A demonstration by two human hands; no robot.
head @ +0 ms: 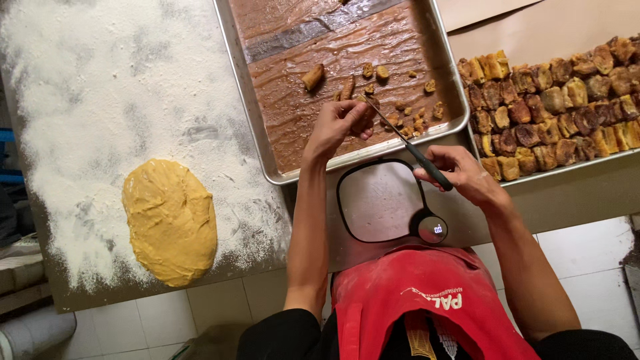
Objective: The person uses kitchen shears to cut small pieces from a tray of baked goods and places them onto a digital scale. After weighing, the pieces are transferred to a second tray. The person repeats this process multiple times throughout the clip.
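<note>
Red apron [427, 293] nearest the lens, dusted with flour. Just beyond it, a small scale [383, 200] on the counter [567, 197]. Left hand [340, 123] over the near edge of the tray [250, 100], grip closed round a brown piece [365, 115]. Right hand [467, 175] above the scale, grip closed on a knife [417, 155] with a black handle; blade tip meets the held piece. Cut bits [413, 120] lie in the tray's brown syrup. Dough [170, 220] rests on flour, well left. Second tray of brown pieces [553, 113] to the right.
</note>
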